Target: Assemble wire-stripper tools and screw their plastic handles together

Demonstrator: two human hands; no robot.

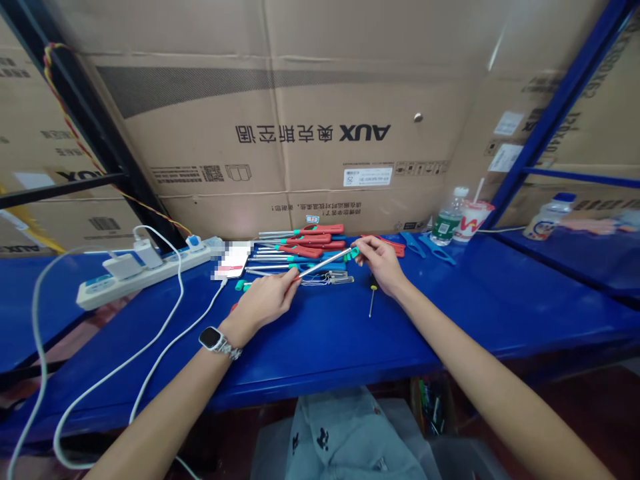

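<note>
My left hand (265, 293), with a watch on its wrist, is closed around the handle end of a long-necked lighter; a bit of red shows beside the fingers. The lighter's silver tube (325, 262) slants up to the right. At its far end my right hand (380, 260) pinches a small green piece (353, 253). I cannot tell whether that piece is joined to the tube. Behind the hands lie several red-handled lighters (313, 240) and blue-handled ones, tubes mostly to the left. Beneath my right hand is a small screwdriver (373, 300) with a yellow collar.
A white power strip (150, 270) with plugs and cables lies on the blue table (320, 360) at left, near a phone (235, 259). At the back right are blue plastic parts (435, 248), a water bottle (449, 217), a cup (471, 220) and another bottle (550, 217). Cardboard (310, 80) stands behind.
</note>
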